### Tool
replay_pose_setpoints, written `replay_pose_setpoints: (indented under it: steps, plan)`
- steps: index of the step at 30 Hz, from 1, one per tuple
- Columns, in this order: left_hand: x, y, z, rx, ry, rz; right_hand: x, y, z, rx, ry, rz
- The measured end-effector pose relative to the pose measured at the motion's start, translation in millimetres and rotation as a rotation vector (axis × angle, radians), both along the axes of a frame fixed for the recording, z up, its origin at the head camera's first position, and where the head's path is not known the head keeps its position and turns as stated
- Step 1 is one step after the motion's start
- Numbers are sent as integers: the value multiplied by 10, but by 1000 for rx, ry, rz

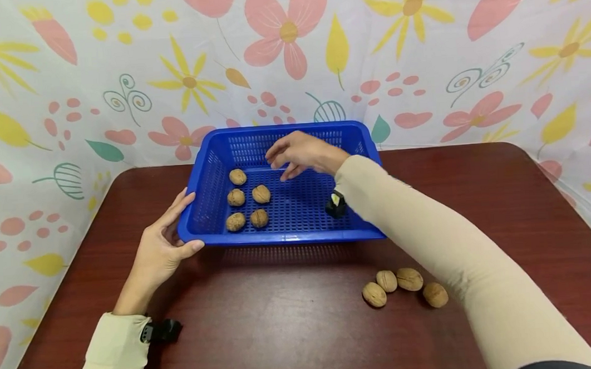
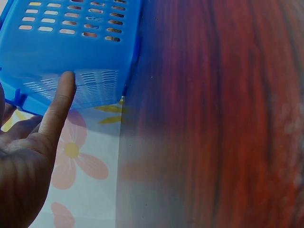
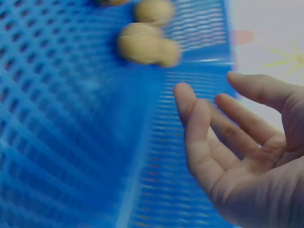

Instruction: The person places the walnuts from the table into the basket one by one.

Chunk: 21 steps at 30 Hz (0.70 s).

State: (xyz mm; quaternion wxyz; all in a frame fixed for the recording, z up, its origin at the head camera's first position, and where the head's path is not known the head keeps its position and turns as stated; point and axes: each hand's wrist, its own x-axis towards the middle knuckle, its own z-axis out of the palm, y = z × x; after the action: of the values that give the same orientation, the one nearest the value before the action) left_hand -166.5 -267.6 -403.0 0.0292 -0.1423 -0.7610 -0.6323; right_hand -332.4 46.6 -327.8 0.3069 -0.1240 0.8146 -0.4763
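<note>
Over the middle of a blue plastic basket (image 1: 283, 238) my right hand (image 1: 301, 151) hovers, fingers loosely bent and nothing between them. In the right wrist view the thumb stands apart from the fingertips (image 3: 183, 92). Several walnuts (image 1: 261, 194) lie in the basket's left half, in two rough columns. My left hand (image 1: 160, 244) is at the basket's left end, thumb and fingers spread along its rim. The left wrist view shows a straight digit (image 2: 64, 92) against the perforated outer wall (image 2: 57, 52).
On the dark wooden table (image 1: 282, 319), several more walnuts (image 1: 409, 279) lie in front of the basket at the right, below my right forearm. A flower-patterned cloth (image 1: 290, 90) hangs close behind the basket. Each wrist wears a small black device (image 1: 163, 331).
</note>
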Motion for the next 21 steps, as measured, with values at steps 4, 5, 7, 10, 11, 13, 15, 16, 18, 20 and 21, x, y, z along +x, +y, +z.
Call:
replay_pose_setpoints:
  steps: [4, 5, 7, 10, 11, 13, 15, 16, 18, 20, 21]
  plan:
    - [-2, 2, -14, 2, -1, 2, 78, 244, 297, 14, 56, 18]
    - [0, 0, -12, 0, 0, 4, 112, 311, 371, 21, 75, 24]
    - [3, -4, -8, -2, 1, 6, 186, 465, 498, 18, 119, 35]
    - [7, -4, -5, -9, 2, 11, 350, 723, 636, 25, 205, 33]
    - [5, 0, -6, -7, 3, 9, 424, 818, 664, 26, 234, 23]
    - [2, 8, -11, -5, 3, 5, 591, 1022, 700, 46, 287, 6]
    - [-3, 17, -15, 5, 4, 1, 781, 1231, 706, 57, 324, -28]
    - [-5, 19, -15, 7, 5, 0, 883, 1337, 692, 59, 332, -54]
    - [-7, 18, -16, 11, 5, -1, 1075, 1552, 625, 56, 347, -99]
    - [-9, 12, -16, 12, 4, 1, 1258, 1751, 513, 36, 350, -141]
    - [-10, 9, -16, 11, 4, 3, 1341, 1848, 445, 21, 349, -158]
